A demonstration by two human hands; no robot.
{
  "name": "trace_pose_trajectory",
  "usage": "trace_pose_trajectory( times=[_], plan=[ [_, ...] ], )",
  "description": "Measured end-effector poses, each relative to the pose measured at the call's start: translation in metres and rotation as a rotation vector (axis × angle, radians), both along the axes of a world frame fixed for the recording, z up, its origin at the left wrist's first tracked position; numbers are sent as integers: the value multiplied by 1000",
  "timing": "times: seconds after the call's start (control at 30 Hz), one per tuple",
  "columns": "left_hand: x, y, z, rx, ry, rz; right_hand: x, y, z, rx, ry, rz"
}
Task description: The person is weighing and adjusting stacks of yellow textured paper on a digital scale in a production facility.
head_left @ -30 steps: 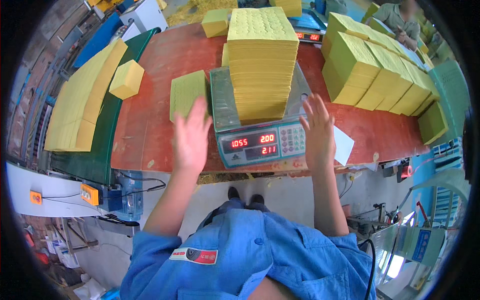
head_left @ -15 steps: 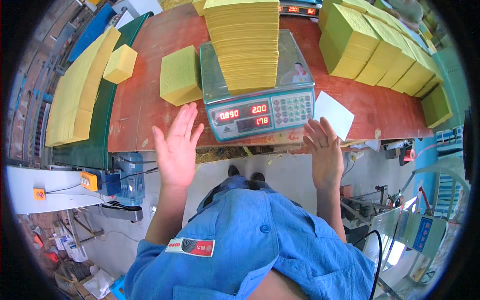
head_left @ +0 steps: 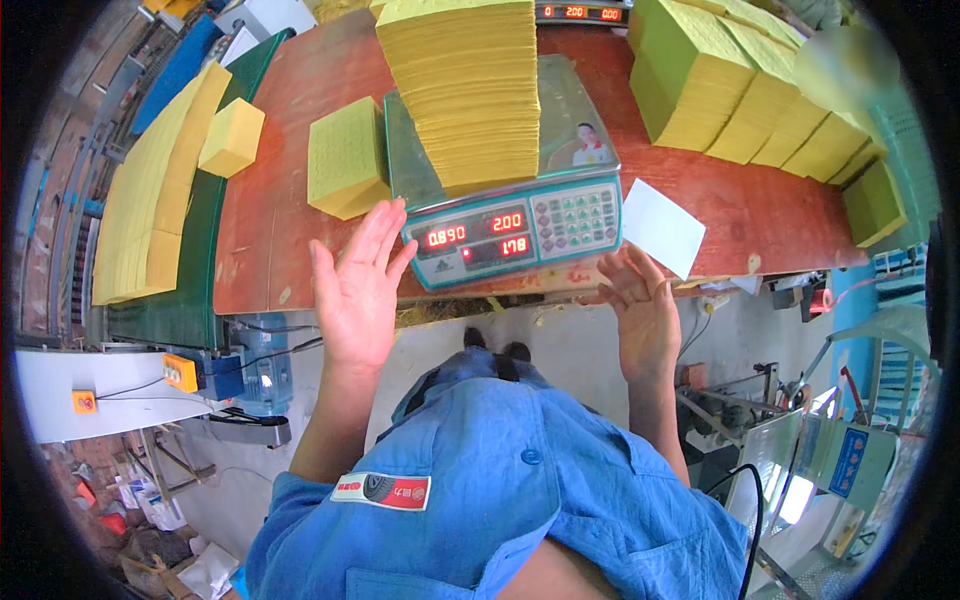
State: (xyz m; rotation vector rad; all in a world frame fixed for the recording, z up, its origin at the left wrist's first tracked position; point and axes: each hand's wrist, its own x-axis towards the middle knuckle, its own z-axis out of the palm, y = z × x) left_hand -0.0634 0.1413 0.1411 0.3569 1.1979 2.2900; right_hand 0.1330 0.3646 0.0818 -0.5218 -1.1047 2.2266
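A tall stack of yellow paper sheets stands on the pan of a teal digital scale, whose red display is lit. My left hand is held palm up at the scale's front left corner, fingers stretched, with nothing in it. On the other side, my right hand hovers before the scale's front right corner, its fingers loosely bent and apart, also holding nothing. A shorter yellow paper block sits against the scale's left side. To the scale's right lies a white sheet on the red table.
Several yellow paper stacks line the table's right side. A long yellow row and a small block rest on the green surface at left. A second scale is at the back, and a person's blurred head shows far right.
The view has shifted slightly. My right hand's fingers have bent a little more, while my left hand stays stretched out. At far right, the person's head has come further into view.
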Motion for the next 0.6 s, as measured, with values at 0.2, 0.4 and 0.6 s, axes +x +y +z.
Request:
trace_pose_trajectory(
  times=[0.2,0.4,0.6],
  plan=[
    [-34,5,4,-37,54,-13,-25,0,-4,-5,12,7],
    [-111,-20,13,-155,360,164,-41,-4,-3,53,7,52],
    [-174,-15,30,-258,405,169,-79,-34,12,105,2,356]
  ],
)
